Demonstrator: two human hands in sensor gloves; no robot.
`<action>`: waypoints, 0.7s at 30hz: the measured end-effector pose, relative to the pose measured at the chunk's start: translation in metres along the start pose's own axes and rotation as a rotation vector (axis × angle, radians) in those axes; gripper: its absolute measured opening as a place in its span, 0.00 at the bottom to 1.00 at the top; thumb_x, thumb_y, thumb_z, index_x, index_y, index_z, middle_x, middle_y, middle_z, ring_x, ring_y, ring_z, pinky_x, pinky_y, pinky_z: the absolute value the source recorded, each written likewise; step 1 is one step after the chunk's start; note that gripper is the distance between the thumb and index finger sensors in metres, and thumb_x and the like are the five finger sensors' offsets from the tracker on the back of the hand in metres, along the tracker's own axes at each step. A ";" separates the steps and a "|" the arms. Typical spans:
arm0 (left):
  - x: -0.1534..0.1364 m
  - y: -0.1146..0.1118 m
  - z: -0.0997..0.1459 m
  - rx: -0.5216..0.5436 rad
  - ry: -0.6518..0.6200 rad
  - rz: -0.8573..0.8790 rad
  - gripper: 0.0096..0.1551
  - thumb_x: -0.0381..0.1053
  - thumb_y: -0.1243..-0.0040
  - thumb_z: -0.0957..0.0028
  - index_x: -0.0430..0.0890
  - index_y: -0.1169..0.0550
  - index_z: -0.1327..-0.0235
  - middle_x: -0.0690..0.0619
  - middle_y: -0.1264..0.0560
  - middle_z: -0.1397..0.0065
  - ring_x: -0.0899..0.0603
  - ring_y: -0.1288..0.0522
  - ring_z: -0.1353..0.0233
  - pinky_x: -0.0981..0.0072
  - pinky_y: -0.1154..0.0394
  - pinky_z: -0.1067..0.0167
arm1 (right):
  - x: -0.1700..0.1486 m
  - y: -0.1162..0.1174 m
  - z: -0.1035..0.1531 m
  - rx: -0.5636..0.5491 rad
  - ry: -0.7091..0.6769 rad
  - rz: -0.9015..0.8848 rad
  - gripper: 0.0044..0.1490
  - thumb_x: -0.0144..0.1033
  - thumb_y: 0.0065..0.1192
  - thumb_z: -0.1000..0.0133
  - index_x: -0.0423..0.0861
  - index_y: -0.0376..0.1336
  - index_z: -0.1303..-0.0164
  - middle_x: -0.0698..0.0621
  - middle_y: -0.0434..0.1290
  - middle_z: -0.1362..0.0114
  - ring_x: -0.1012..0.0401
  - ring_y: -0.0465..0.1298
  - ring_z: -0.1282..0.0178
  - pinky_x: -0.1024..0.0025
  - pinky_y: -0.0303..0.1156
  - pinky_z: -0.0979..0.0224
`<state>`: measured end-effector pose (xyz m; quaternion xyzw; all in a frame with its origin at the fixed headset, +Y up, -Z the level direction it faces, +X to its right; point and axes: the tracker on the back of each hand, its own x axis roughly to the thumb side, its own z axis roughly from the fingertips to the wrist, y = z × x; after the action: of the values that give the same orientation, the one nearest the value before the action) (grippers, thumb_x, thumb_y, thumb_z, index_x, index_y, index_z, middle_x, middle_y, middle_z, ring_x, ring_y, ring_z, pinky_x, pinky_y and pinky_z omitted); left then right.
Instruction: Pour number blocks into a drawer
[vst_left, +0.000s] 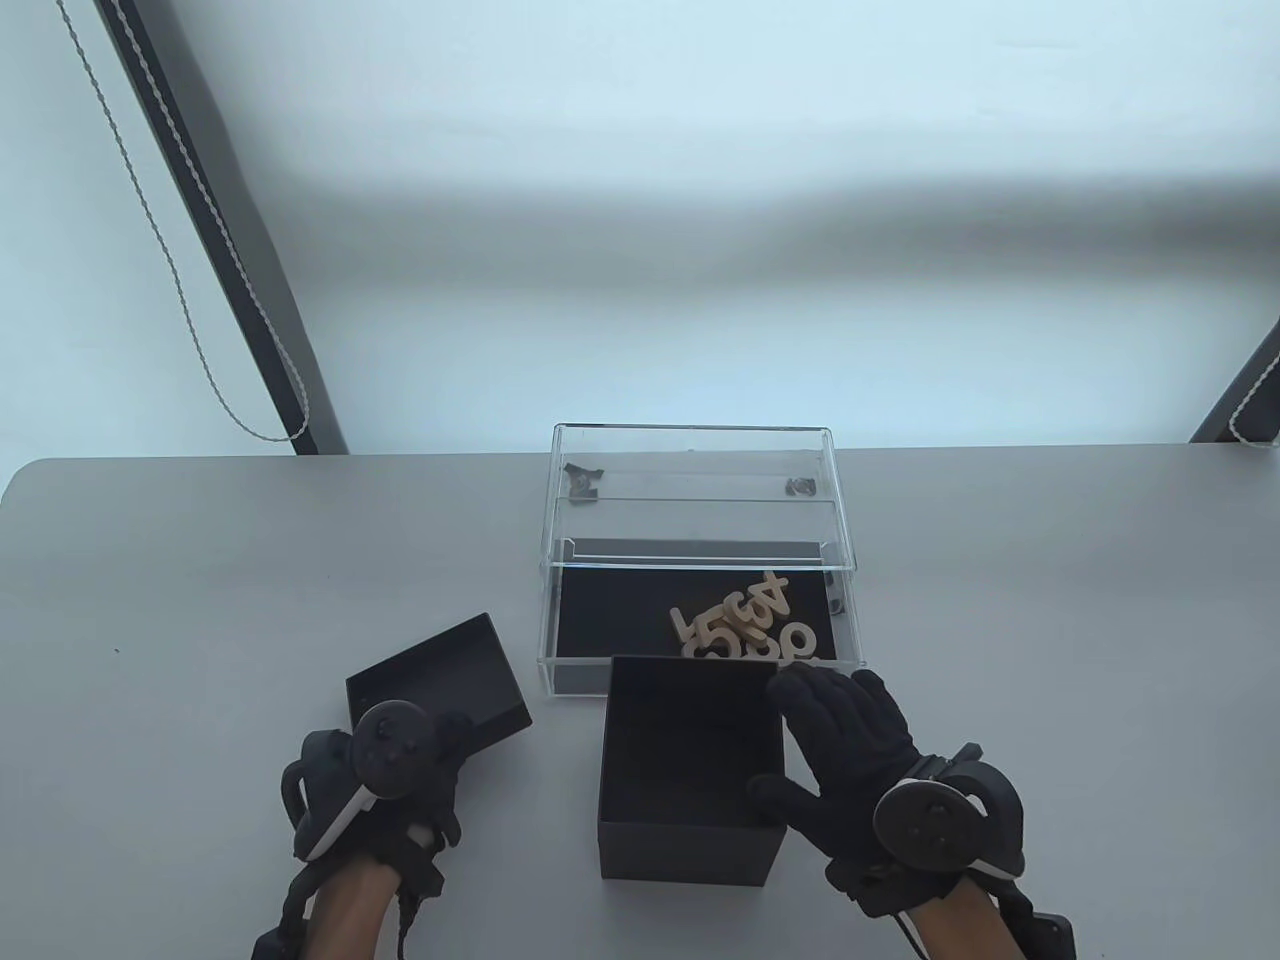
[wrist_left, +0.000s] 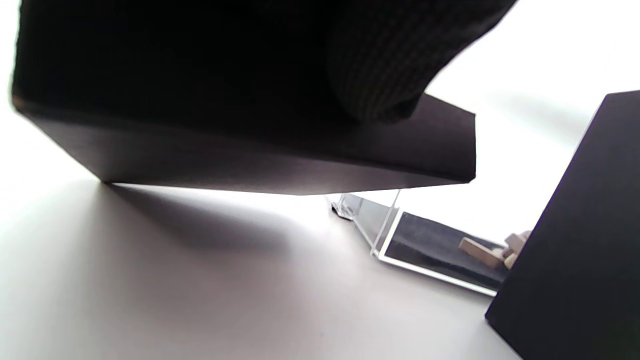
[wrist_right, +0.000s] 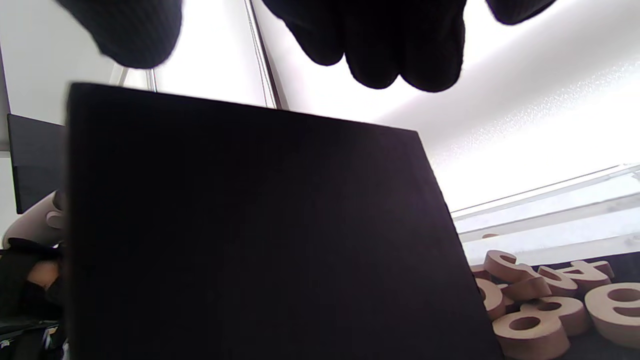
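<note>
A grey table (vst_left: 200, 600) carries everything. At its 12 o'clock edge stands a clear case (vst_left: 695, 470), from which a clear drawer (vst_left: 555, 620) with a black floor is drawn out toward 6 o'clock. The number blocks (vst_left: 745, 625) are heaped in the drawer's 4 o'clock corner, so the pouring is judged done.

Directly at 6 o'clock of the drawer, just beside its front wall, a black box (vst_left: 690, 770) is set upright with its mouth up; nothing is seen inside it. At 9 o'clock of the box lies a shallow black lid (vst_left: 440, 685), tilted in the left wrist view with one edge on the table.

The right hand (vst_left: 850, 750) is placed at the box's 3 o'clock wall, fingers spread and extended toward 12 o'clock, thumb near the box's rim. In the right wrist view the fingertips (wrist_right: 400, 55) hang clear above the box, so the hand is loosely open with nothing gripped. The left hand (vst_left: 390, 770) rests at the lid's 6 o'clock edge, a finger (wrist_left: 385, 65) lying on the lid; whether the lid is truly gripped cannot be told.

The lid lies at 9 o'clock of the box, with the left hand much the nearer to it. Its long axis runs roughly from 8 to 2 o'clock, so a short carry toward 3 o'clock would probably be called for to cap the box.
</note>
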<state>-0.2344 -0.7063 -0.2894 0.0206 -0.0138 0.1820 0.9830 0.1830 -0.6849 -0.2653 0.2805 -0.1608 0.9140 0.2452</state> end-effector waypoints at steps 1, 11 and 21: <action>0.000 0.003 0.000 0.014 0.000 0.015 0.24 0.53 0.38 0.51 0.55 0.21 0.39 0.47 0.15 0.34 0.37 0.17 0.34 0.38 0.26 0.34 | -0.001 0.000 0.000 0.005 0.004 -0.002 0.58 0.73 0.54 0.49 0.44 0.50 0.19 0.39 0.61 0.17 0.39 0.64 0.20 0.33 0.51 0.20; -0.019 0.031 0.007 0.220 0.020 0.368 0.27 0.52 0.41 0.50 0.53 0.23 0.35 0.49 0.13 0.41 0.39 0.15 0.40 0.38 0.24 0.37 | -0.002 0.001 -0.001 0.032 0.029 -0.003 0.59 0.74 0.54 0.49 0.44 0.48 0.19 0.39 0.58 0.16 0.38 0.62 0.19 0.32 0.49 0.20; -0.028 0.039 0.012 0.346 -0.023 0.922 0.29 0.52 0.44 0.48 0.51 0.26 0.32 0.49 0.14 0.42 0.40 0.16 0.41 0.37 0.25 0.36 | -0.002 0.002 -0.001 0.049 0.037 -0.002 0.61 0.75 0.54 0.49 0.44 0.46 0.18 0.39 0.56 0.15 0.38 0.61 0.18 0.31 0.48 0.20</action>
<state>-0.2749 -0.6805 -0.2769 0.1772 -0.0018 0.5973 0.7822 0.1829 -0.6864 -0.2680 0.2696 -0.1338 0.9224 0.2419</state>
